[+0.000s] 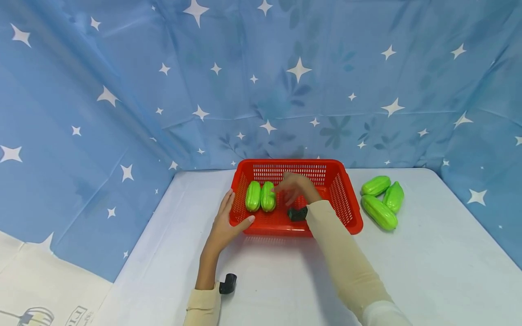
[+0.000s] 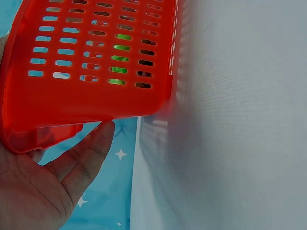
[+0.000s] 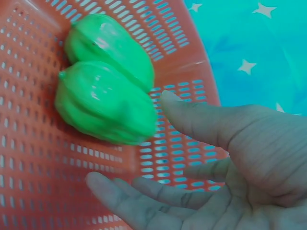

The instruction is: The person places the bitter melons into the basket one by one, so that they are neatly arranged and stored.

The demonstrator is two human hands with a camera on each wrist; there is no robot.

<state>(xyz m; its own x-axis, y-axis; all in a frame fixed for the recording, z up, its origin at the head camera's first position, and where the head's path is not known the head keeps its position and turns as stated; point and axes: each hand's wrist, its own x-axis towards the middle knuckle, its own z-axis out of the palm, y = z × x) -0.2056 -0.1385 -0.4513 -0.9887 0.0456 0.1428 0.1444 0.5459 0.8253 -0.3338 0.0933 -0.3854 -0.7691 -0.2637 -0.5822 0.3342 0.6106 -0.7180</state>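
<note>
My left hand (image 1: pixel 224 226) touches the front left corner of a red plastic basket (image 1: pixel 350 217). Its fingers lie straight along the outside of the left wall (image 2: pixel 91 103), and the thumb is at the front rim. Inside the basket, two glossy green, ribbed, papaya-shaped fruits (image 1: pixel 253 196) lie side by side at the left. My right hand (image 1: pixel 299 184) reaches into the basket just right of them, empty, with its thumb and fingers spread apart. In the right wrist view, that thumb is close to the nearer green fruit (image 3: pixel 108 103).
Three more green fruits (image 1: pixel 379 212) lie together on the white table (image 1: pixel 440 253), right of the basket. A blue curtain with white stars (image 1: pixel 261 90) hangs behind and along the left. Black wrist cameras (image 1: pixel 228 284) are worn at both cuffs.
</note>
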